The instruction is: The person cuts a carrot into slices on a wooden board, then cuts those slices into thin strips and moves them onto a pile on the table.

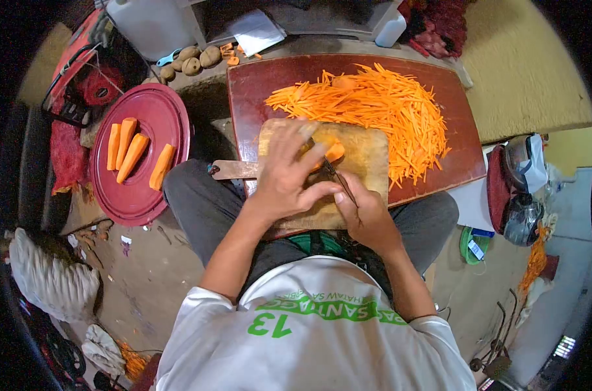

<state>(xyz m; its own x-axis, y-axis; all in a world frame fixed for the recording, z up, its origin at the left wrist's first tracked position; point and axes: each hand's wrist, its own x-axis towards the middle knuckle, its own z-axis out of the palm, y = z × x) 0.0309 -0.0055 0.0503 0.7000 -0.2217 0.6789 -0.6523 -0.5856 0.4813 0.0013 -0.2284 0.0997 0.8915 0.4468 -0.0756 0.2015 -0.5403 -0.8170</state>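
My right hand grips a knife whose dark blade points up and left over a wooden cutting board. My left hand is above the board's left half, its fingers apart and blurred by motion, the thumb close to the knife. Just beyond the blade, a piece of carrot shows on the board, partly hidden by my left fingers. Behind and right of the board spreads a large heap of carrot strips on a dark red tabletop.
On the left, a round red lid holds several peeled carrots. Beyond it lie brown roundish vegetables, a blue-handled peeler and orange scraps. The board's handle juts left over my thigh. A green container stands right.
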